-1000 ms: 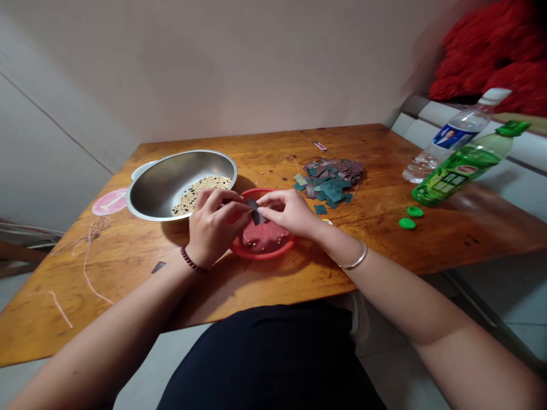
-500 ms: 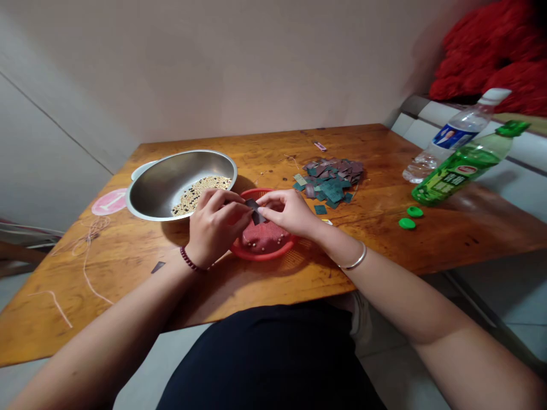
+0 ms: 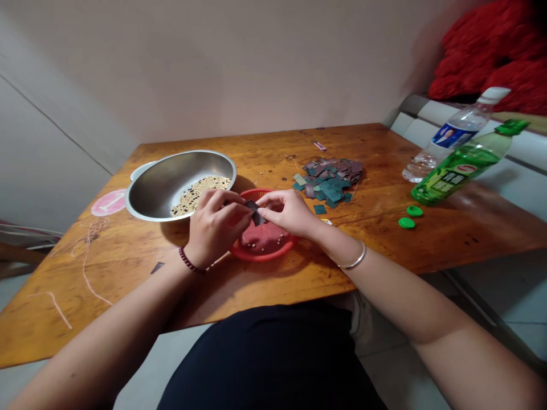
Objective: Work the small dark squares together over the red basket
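Between my two hands is a small dark square of sandpaper-like sheet, held above a red plastic basket. My left hand pinches its left side with closed fingers. The right side is pinched by the thumb and fingers of my right hand. A few small pale beads lie in the bottom of the basket. Whether anything else sits between my fingertips is hidden. To the left, a steel bowl holds many pale and black beads.
A pile of dark green and brown squares lies right of the basket. Further right stand a clear bottle and a green bottle, with two green caps before them. Loose string and a pink disc lie at left.
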A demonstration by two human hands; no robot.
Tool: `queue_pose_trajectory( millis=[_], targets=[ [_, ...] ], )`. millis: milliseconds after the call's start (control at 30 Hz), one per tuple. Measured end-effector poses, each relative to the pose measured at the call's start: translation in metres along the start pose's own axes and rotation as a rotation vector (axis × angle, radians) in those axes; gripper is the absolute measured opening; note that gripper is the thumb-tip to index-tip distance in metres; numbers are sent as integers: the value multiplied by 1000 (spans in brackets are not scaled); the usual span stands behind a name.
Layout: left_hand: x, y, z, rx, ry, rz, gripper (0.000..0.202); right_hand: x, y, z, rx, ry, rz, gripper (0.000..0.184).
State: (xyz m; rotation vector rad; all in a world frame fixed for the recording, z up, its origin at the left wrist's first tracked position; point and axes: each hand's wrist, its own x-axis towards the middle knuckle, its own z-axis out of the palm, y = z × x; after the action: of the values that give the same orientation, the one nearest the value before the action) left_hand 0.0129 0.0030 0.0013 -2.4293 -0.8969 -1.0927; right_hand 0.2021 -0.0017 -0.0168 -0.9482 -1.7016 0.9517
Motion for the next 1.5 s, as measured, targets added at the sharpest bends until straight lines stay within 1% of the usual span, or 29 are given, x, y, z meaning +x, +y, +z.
queue_pose_trajectory(
  millis=[100, 267, 433, 633, 800, 967, 1167, 1367, 1500],
  targets=[
    [0, 0, -1, -13, -39, 16, 3, 0, 0, 0, 2, -7, 0, 19],
    [-1, 1, 0, 0, 14, -21, 4, 0, -2, 0, -7, -4, 15, 17],
    [0, 0, 0, -23, -25, 15, 4, 0, -1, 0, -12, -5, -3, 18],
    [1, 1, 0, 6, 12, -7, 6, 0, -2, 0, -34, 12, 4, 17],
    [0, 0, 1, -12, -16, 9, 5, 0, -2, 1, 14, 3, -11, 17],
    [-1, 1, 1, -3, 10, -28, 5, 0, -1, 1, 1, -3, 3, 17],
    [0, 0, 1, -36, -44, -5, 4, 0, -1, 0, -10, -9, -2, 18],
    [0, 1, 1, -8, 10, -24, 5, 0, -3, -1, -24, -7, 3, 16],
    [0, 1, 0, -30, -39, 10, 5, -1, -2, 0, -33, -3, -13, 17]
  ],
)
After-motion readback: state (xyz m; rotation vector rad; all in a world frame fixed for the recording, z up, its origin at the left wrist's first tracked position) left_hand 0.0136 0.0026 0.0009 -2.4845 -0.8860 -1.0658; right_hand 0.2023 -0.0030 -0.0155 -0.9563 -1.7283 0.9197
